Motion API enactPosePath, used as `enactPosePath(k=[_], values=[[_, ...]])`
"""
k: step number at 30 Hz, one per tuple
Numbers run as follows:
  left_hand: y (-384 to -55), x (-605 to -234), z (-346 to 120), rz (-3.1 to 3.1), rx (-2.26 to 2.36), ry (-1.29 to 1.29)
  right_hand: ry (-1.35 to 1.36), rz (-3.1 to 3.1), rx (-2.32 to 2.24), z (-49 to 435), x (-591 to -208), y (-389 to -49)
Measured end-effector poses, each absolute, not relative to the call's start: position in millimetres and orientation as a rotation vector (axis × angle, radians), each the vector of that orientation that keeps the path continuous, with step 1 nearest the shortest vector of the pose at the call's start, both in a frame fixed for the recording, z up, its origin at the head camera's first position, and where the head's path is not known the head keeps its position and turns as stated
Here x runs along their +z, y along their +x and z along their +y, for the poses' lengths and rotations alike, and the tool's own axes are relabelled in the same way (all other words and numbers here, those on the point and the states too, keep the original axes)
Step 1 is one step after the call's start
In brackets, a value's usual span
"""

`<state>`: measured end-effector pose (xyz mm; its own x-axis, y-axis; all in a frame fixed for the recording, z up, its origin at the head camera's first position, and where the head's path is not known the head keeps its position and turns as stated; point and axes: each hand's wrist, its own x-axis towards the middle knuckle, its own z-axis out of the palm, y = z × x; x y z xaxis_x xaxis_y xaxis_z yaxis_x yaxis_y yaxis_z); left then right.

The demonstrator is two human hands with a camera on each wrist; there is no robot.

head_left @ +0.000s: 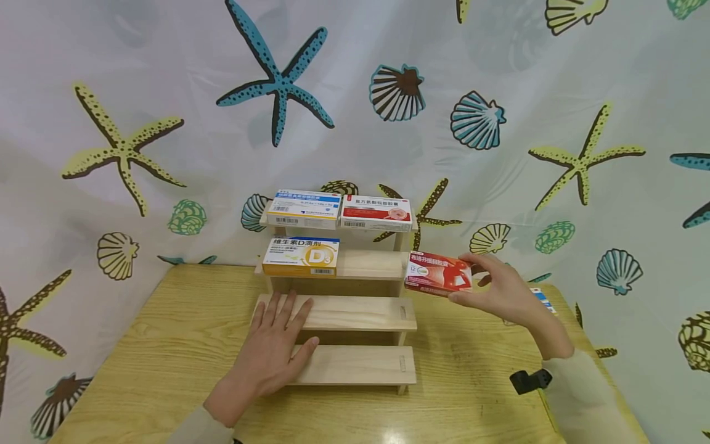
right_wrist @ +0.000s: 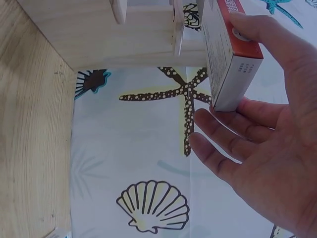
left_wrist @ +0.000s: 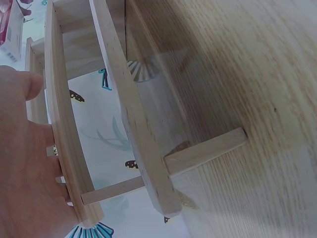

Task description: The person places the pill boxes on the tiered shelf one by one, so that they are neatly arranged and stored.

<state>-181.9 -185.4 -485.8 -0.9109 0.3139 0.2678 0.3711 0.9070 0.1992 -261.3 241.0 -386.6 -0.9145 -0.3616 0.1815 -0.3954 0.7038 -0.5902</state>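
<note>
red box (head_left: 435,273) in the right hand's (head_left: 501,293) narrow pinch, between thumb (head_left: 463,298) and fingertips (head_left: 473,259)

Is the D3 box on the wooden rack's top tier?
No: the D3 box sits on the rack, one tier below the top.

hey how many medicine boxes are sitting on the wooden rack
3 on the rack: blue and white box, top left; red and white box, top right; yellow and white box, below at left.
</note>
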Motion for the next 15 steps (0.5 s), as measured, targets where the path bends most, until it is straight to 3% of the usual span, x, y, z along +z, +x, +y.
enactPosePath(k=[15], values=[[-182.0,-484.2,-185.1,-2.844,-0.352,-0.518,0.704,-2.828,0.999,206.4,-380.8,-276.9]])
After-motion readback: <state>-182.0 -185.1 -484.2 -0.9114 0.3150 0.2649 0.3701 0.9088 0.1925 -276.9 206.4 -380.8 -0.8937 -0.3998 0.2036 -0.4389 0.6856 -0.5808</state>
